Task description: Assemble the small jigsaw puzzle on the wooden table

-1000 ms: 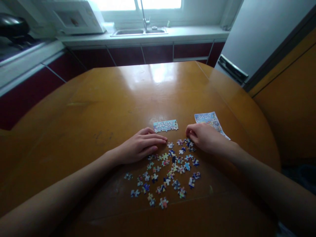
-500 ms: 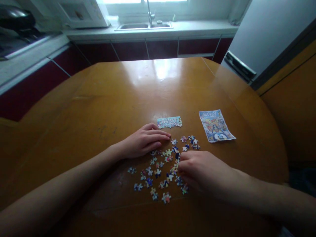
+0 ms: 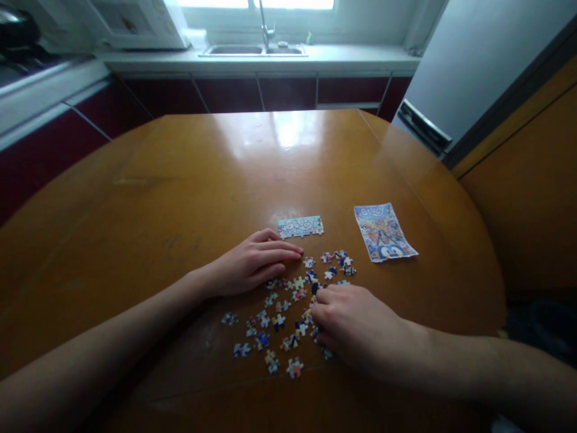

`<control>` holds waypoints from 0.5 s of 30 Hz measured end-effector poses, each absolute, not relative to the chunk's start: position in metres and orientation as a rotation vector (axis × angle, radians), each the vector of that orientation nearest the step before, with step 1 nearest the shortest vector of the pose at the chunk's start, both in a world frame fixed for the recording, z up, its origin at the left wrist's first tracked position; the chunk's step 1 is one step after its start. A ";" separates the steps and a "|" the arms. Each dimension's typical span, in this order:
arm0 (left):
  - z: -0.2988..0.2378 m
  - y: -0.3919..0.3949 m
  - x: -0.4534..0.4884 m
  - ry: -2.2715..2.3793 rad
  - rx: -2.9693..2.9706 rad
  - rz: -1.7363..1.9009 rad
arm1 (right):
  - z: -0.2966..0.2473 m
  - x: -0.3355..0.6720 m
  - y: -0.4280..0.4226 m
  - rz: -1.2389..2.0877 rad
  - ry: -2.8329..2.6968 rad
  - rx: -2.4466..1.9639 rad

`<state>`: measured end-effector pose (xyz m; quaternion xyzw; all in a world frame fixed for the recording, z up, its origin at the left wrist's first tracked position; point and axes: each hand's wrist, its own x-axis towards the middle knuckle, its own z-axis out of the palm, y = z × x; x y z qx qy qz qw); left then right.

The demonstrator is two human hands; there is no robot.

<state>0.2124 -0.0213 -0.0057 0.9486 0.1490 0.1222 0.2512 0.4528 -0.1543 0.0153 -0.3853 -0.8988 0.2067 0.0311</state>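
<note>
My left hand lies flat on the table, fingers stretched out, at the upper left of a loose spread of jigsaw pieces. Just beyond its fingertips is a joined strip of puzzle, pale blue with lettering. My right hand is over the right side of the spread with fingers curled together. Its fingertips are down among the pieces, and whatever they pinch is hidden. A dark piece shows beside its index finger. To the right lies a creased picture sheet with a blue cartoon character along its bottom.
The brown wooden table has a rounded edge. Behind it runs a counter with a sink and a tap. A white microwave is at the back left, a pale fridge at the right.
The whole view has shifted slightly. My right hand has moved a little toward me and left over the pieces, uncovering a piece beyond its knuckles. The left hand stays in place.
</note>
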 end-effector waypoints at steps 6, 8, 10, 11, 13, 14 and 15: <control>-0.007 -0.022 0.212 0.390 2.579 0.363 | 0.020 0.455 -0.153 0.751 -2.763 -1.236; -0.007 -0.022 0.213 0.387 2.580 0.367 | 0.021 0.456 -0.153 0.784 -2.750 -1.259; -0.007 -0.022 0.213 0.388 2.581 0.371 | 0.022 0.457 -0.152 0.801 -2.733 -1.261; -0.007 -0.022 0.213 0.383 2.584 0.376 | 0.022 0.459 -0.152 0.807 -2.726 -1.253; -0.007 -0.022 0.214 0.373 2.589 0.383 | 0.024 0.462 -0.149 0.811 -2.714 -1.250; -0.007 -0.022 0.214 0.373 2.589 0.386 | 0.025 0.464 -0.147 0.803 -2.702 -1.268; -0.007 -0.022 0.214 0.374 2.588 0.387 | 0.026 0.466 -0.146 0.786 -2.691 -1.296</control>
